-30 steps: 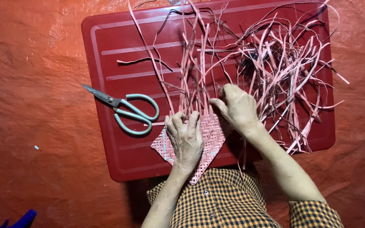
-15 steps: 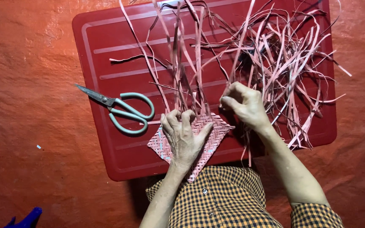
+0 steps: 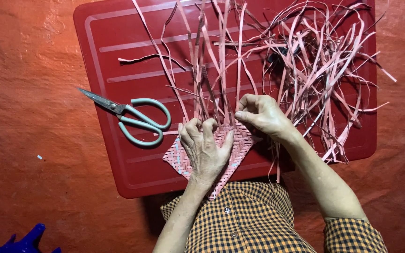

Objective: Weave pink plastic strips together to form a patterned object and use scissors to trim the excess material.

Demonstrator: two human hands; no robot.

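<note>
While the left hand point(image 3: 206, 151) presses flat on the pink woven mat point(image 3: 240, 143) at lower centre, pinning it, the right hand point(image 3: 262, 115) pinches one strip point(image 3: 238, 61), scissors point(image 3: 134, 117) lying left.

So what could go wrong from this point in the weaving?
1. The left hand presses flat on the small woven mat while the right hand pinches one strip at its edge; a hard pull could loosen the weave.
2. The loose pink strips lie crossed and tangled, so the wrong one could get dragged along.
3. The scissors lie close beside the left hand, blades facing away; a sideways reach could knock them.
</note>
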